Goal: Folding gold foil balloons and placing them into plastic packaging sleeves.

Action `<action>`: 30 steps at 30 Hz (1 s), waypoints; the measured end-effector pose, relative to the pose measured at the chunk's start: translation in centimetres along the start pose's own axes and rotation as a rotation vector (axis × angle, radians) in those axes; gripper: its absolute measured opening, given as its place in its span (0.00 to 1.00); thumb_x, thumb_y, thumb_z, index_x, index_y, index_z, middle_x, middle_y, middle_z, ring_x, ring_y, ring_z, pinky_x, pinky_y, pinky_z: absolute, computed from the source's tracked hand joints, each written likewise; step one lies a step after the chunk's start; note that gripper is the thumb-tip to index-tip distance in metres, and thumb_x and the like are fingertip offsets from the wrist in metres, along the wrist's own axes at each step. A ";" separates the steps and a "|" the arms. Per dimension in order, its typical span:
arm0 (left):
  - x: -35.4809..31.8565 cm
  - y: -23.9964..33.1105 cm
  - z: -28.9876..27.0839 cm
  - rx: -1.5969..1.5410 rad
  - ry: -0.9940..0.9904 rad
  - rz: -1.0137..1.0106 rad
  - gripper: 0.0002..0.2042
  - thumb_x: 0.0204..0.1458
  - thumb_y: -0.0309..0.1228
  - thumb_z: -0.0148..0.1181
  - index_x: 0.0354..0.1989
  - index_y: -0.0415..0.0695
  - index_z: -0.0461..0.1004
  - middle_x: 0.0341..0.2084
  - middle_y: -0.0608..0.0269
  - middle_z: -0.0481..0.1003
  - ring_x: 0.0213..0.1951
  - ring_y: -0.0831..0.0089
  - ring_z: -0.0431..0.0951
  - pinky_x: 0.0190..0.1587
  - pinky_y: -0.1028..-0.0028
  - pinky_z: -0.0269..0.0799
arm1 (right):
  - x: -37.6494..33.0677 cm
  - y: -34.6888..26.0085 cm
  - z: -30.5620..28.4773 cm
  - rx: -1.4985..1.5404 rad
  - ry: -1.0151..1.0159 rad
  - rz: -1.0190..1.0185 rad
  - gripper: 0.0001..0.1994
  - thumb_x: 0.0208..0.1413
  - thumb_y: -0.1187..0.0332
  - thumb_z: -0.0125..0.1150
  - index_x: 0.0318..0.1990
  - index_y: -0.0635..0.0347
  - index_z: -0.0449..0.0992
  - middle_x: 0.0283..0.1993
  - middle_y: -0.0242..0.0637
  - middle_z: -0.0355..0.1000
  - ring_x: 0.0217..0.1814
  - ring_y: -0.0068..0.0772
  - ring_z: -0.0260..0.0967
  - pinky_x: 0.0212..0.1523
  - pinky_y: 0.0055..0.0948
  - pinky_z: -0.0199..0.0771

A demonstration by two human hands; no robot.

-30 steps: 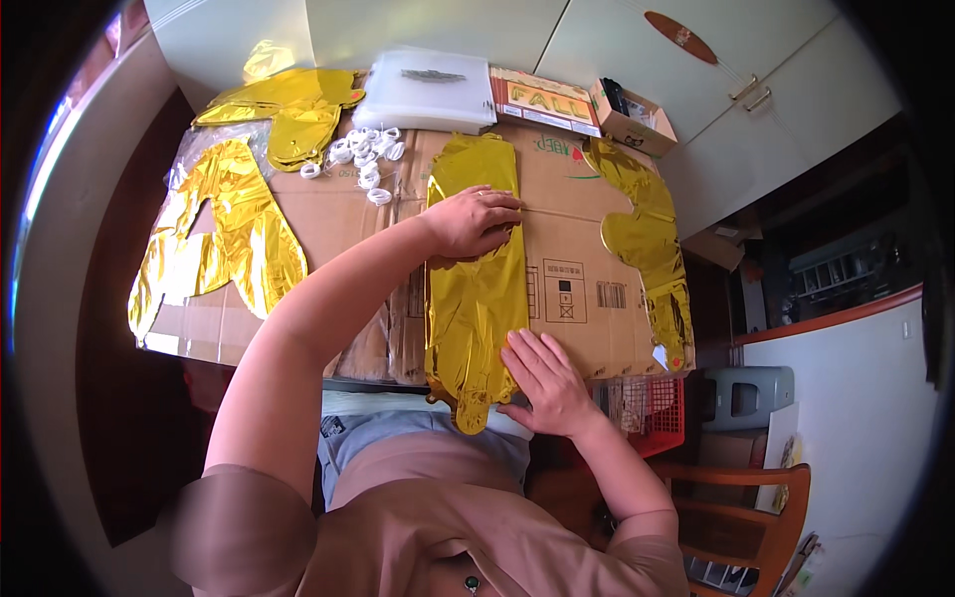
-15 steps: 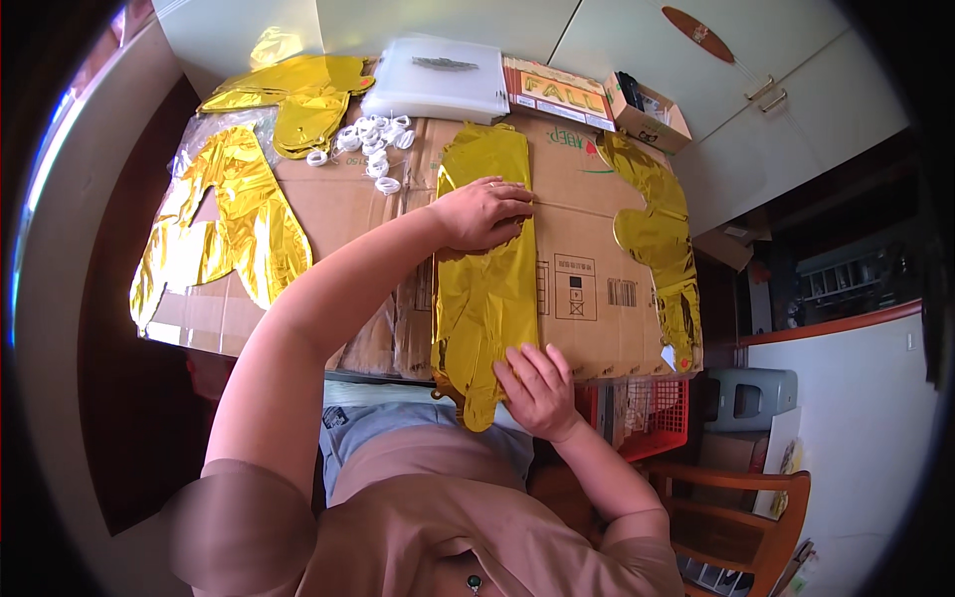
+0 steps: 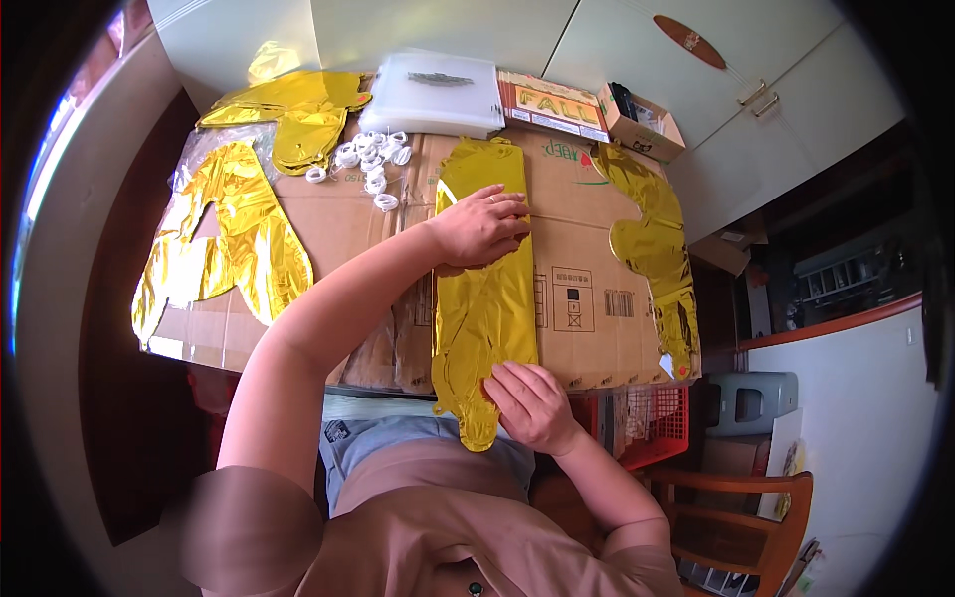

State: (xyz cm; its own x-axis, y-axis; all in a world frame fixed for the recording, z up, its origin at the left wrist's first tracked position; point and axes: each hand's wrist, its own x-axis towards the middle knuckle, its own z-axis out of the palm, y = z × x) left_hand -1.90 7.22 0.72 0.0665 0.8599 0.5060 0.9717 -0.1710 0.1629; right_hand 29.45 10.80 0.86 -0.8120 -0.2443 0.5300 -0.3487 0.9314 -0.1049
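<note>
A long strip of shiny gold foil balloon [image 3: 487, 308], folded or laid flat, runs down the middle of a cardboard-covered table, its rounded lower end hanging over the near edge. Across its upper half rests my left hand [image 3: 484, 227], fingers slightly bent and loosely spread on the foil. At the lower right edge of the strip, my right hand [image 3: 532, 406] has its fingers curled over the foil, closed on it; the thumb is mostly hidden. Another gold foil balloon [image 3: 229, 214], letter-shaped, lies to the left, and a curved gold one [image 3: 657, 239] to the right.
At the back stand a translucent plastic box [image 3: 430, 95], a flat printed pack [image 3: 552, 104] and a small open carton [image 3: 640, 121]. White coiled ribbons [image 3: 373, 157] lie beside more gold foil [image 3: 303, 114]. A wooden chair [image 3: 746, 485] and red crate [image 3: 657, 428] are at lower right.
My right fingers have moved slightly left, further over the foil's edge. The strip's lower end lies flatter, with its side tab shifted. The whole view has dipped a little.
</note>
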 end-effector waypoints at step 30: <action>-5.9 7.5 -2.4 -0.061 -0.327 0.081 0.33 0.63 0.49 0.50 0.73 0.47 0.56 0.74 0.53 0.52 0.75 0.57 0.49 0.75 0.50 0.43 | -0.5 -0.3 0.2 -0.034 0.010 -0.030 0.15 0.56 0.69 0.60 0.51 0.58 0.79 0.55 0.42 0.74 0.61 0.43 0.70 0.65 0.46 0.68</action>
State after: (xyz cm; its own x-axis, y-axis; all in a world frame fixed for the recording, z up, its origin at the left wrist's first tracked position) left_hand 4.45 -0.27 0.98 0.2220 0.9492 0.2228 0.9456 -0.2654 0.1884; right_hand 29.88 10.63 0.46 -0.7967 -0.2700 0.5407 -0.3567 0.9323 -0.0601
